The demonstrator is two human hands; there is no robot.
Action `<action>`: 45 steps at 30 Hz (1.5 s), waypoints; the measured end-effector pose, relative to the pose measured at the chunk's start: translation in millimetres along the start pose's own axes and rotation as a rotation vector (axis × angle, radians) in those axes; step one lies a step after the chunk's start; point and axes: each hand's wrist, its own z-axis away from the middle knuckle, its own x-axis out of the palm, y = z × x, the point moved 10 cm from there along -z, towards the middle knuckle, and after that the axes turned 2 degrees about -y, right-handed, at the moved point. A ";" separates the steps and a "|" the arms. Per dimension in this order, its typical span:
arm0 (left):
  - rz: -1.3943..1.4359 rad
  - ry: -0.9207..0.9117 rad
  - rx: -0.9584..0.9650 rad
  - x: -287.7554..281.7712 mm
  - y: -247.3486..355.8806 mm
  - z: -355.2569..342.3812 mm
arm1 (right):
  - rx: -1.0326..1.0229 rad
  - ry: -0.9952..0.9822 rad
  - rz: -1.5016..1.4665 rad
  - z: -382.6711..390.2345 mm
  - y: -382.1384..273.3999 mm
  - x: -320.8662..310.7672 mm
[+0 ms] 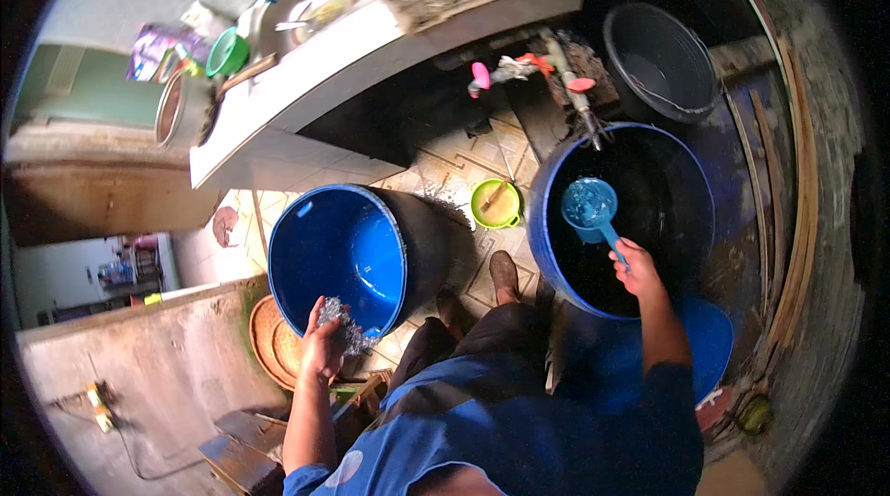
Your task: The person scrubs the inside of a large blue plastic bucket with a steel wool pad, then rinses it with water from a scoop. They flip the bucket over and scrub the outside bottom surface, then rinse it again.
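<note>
Dipper (590, 203) in gripping right hand (636, 268) overhangs open drum (537, 218), curled left hand (324, 344) holding silvery wad (345, 322) by another's rim (404, 260).

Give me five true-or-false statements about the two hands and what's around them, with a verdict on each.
1. The right hand grips a blue plastic dipper by its handle. True.
2. The left hand holds a yellow sponge. False: it holds a shiny, silvery tangled scourer.
3. A small round lime-green bowl sits on patterned floor tiles between a left round blue barrel and a right round blue barrel. True.
4. The dipper is over the left barrel. False: it is over the right barrel.
5. A round black tub is beyond the right barrel. True.
</note>
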 end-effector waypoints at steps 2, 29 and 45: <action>0.059 -0.003 0.020 -15.9 -9.9 -3.8 | -0.080 -0.010 0.070 42.0 -24.6 14.1; 0.080 0.117 0.129 -216.8 -18.2 -200.2 | -0.704 -0.747 1.389 220.3 109.9 638.0; -0.364 0.192 0.135 -184.2 -13.0 -271.5 | -1.602 -0.557 1.911 264.2 156.6 675.2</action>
